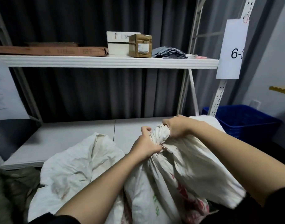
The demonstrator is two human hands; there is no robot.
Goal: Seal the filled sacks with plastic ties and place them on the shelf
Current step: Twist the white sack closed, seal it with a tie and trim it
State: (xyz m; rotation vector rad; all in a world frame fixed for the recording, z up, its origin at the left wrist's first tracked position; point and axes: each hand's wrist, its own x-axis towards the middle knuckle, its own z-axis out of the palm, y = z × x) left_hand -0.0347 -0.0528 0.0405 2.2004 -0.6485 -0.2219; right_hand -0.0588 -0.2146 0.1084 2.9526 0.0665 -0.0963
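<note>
A filled white woven sack (179, 172) with red and green print stands in front of me, its mouth gathered into a bunch (159, 135). My left hand (145, 146) grips the neck just below the bunch. My right hand (175, 126) is closed around the bunched top from the right. No plastic tie is visible. A second white sack (74, 168) lies crumpled to the left, its mouth loose. The lower shelf board (70, 139) lies just behind both sacks.
The upper shelf (106, 61) carries a flat brown carton (49, 50), a white box (117, 44), a small brown box (140, 46) and folded grey bags (170, 53). A blue crate (242, 120) stands at the right behind the shelf post (219, 97). A greenish sack (7, 191) lies bottom left.
</note>
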